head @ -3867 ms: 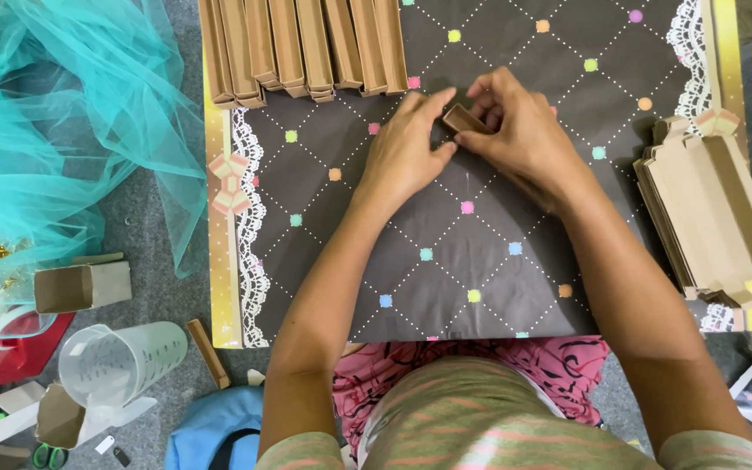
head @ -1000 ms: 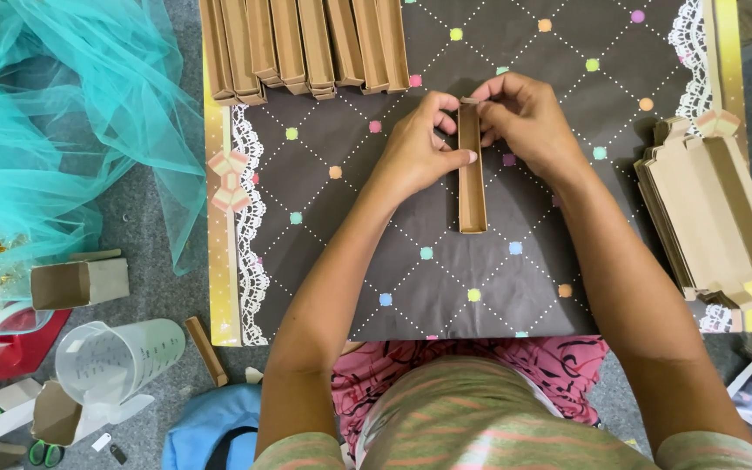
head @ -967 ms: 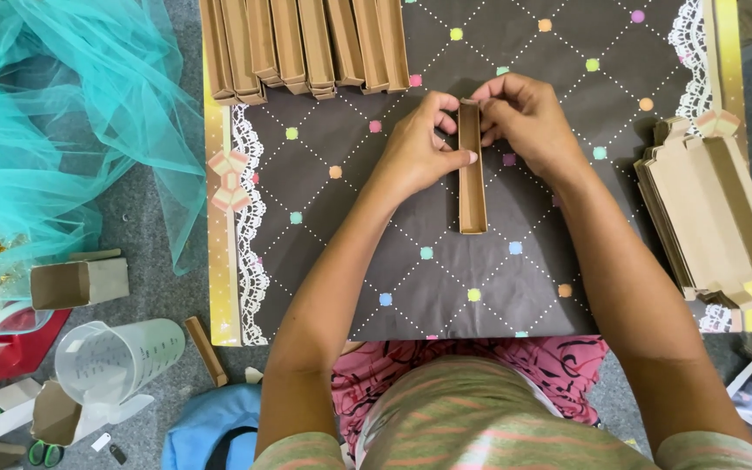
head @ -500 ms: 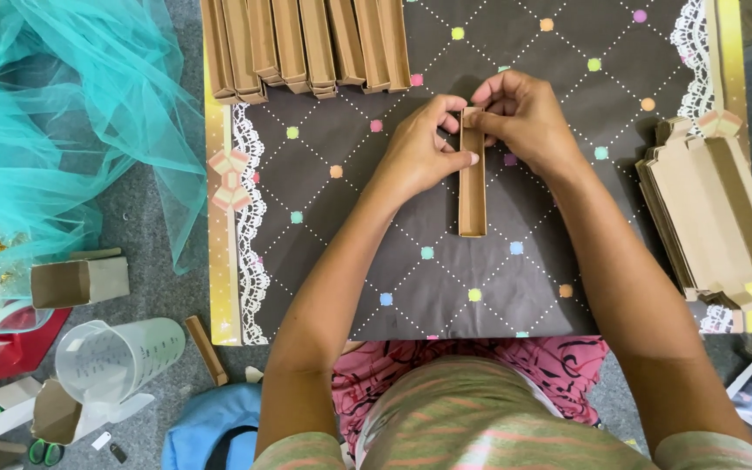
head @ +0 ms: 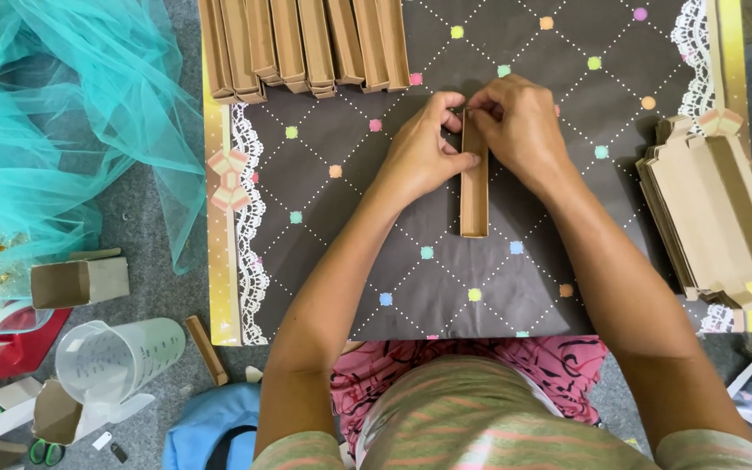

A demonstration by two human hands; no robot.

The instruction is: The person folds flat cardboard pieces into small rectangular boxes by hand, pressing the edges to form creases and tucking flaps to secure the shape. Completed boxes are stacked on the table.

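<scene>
A long narrow brown cardboard box [head: 473,196] lies lengthwise on a dark dotted board [head: 376,252] with lace edging. My left hand [head: 424,152] and my right hand [head: 520,122] both pinch its far end, fingers pressing the end flaps. The near end of the box rests open on the board. A row of several finished narrow cardboard boxes [head: 302,43] lies at the board's far left. A stack of flat, unfolded cardboard pieces [head: 711,209] sits at the board's right edge.
Teal netting [head: 63,122] is heaped at the left. On the grey floor at lower left are a clear measuring jug [head: 115,357], small open cardboard boxes [head: 76,283], a red item [head: 10,348] and a thin brown stick [head: 206,348]. A blue bag [head: 211,431] lies near my knee.
The small folded cardboard piece held earlier now lies as a long box on the board. Over the last second my fingers shifted slightly at its far end.
</scene>
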